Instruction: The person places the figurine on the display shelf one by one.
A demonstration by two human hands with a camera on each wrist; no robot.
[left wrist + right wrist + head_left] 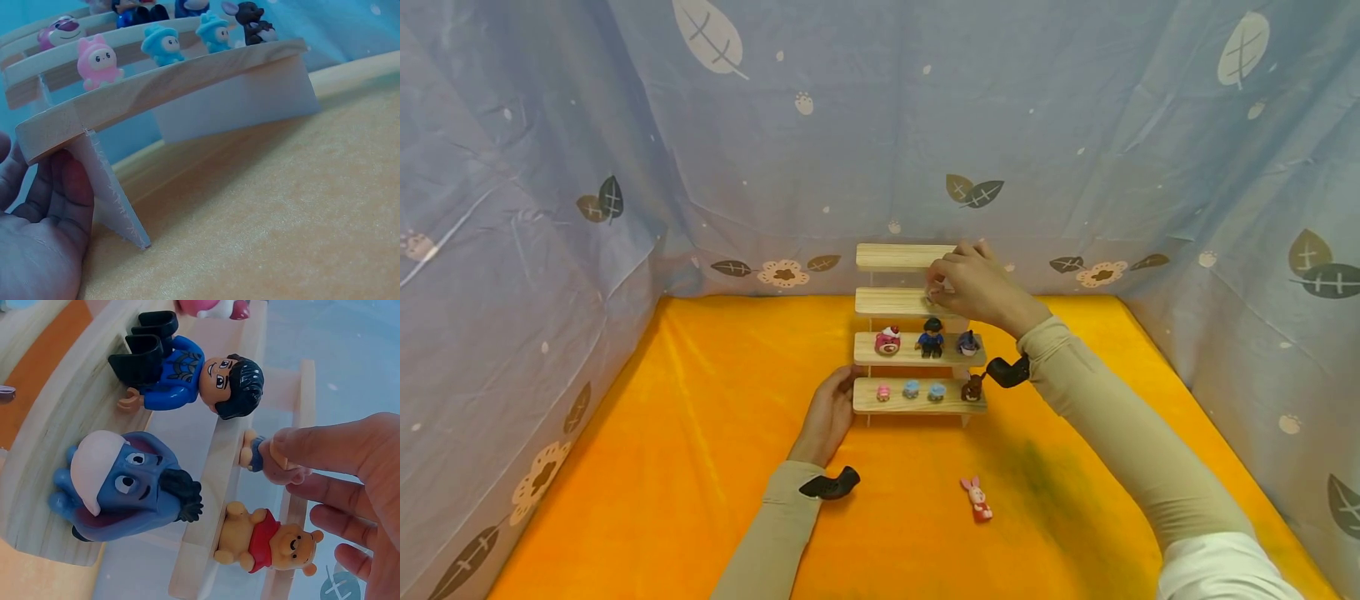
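A stepped wooden display stand (887,302) carries small figurines on its tiers. My right hand (981,287) pinches a small figurine with blue clothing (256,454) between thumb and index finger, its feet at the third tier up; the fingers hide part of its head. Beside it sits a yellow bear figurine in a red shirt (262,540), hidden by the hand in the head view. My left hand (829,417) holds the stand's lower left end, fingers curled beneath the bottom tier against the white leg (112,187).
The bottom tier bears a pink figurine (883,392), two light-blue ones and a dark brown animal figurine (973,387). Above stand a pink bear (887,342), a black-haired doll (931,338) and a blue donkey (967,343). A rabbit figurine (977,500) lies on the orange cloth (700,500).
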